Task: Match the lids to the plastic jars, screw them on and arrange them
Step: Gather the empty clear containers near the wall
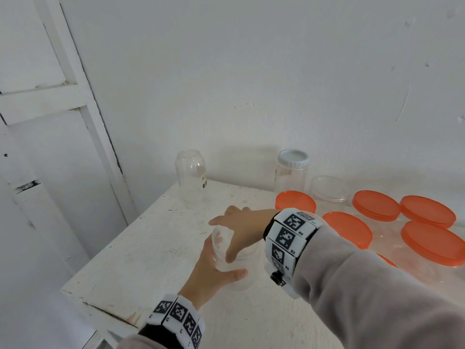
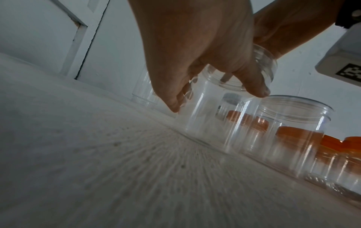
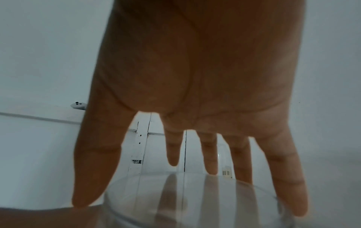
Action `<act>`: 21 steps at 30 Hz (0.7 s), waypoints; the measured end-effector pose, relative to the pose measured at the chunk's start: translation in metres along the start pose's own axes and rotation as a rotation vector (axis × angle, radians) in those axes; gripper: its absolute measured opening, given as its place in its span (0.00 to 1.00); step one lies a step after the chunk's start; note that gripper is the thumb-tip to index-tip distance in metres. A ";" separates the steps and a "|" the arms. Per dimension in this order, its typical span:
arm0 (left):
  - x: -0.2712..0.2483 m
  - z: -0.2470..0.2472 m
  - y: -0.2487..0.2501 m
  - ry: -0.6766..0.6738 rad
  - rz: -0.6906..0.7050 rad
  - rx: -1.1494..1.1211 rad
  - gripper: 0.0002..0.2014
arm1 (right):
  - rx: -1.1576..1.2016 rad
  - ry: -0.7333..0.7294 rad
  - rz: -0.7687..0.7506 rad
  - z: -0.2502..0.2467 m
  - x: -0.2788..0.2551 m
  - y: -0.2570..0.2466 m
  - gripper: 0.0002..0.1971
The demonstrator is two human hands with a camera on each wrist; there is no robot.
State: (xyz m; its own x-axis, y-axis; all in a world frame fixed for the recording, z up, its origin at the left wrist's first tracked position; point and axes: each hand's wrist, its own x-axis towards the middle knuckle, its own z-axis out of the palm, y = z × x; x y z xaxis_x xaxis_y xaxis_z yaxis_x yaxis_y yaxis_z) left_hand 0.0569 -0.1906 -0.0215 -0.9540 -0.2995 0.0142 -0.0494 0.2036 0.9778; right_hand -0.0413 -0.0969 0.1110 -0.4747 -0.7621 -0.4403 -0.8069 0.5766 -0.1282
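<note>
Soft, even daylight — dim, bluish wrist views, backlit and blurred, wide-angle bending at edges.

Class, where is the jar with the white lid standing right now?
In the head view, the white-lidded jar stands at the table's far edge against the wall, just behind an orange lid and left of an open jar.

Left hand (image 1: 214, 268) curls in a side grip; right hand (image 1: 241, 227) spreads straight fingers downward.

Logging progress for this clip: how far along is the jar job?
Done: one white-lidded jar and several orange-lidded jars by the wall. In hand: left hand grips a lidless clear jar; right hand spreads over its mouth. Left: that jar, another open jar.
</note>
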 end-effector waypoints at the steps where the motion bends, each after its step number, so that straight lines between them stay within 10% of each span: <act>1: 0.000 0.000 0.000 -0.003 0.007 -0.001 0.47 | 0.002 0.002 -0.011 0.000 0.000 0.000 0.46; 17: -0.003 0.000 0.001 -0.002 -0.007 0.049 0.61 | 0.013 0.030 -0.041 0.001 0.000 -0.002 0.41; 21: -0.002 0.000 0.002 -0.028 0.021 0.053 0.51 | 0.028 0.054 -0.016 0.006 0.003 0.001 0.38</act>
State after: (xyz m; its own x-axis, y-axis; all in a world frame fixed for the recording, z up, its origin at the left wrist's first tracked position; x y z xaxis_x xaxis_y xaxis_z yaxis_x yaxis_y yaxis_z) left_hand 0.0589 -0.1892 -0.0200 -0.9627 -0.2690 0.0277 -0.0446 0.2591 0.9648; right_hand -0.0411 -0.0970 0.1048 -0.4806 -0.7858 -0.3893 -0.8049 0.5715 -0.1600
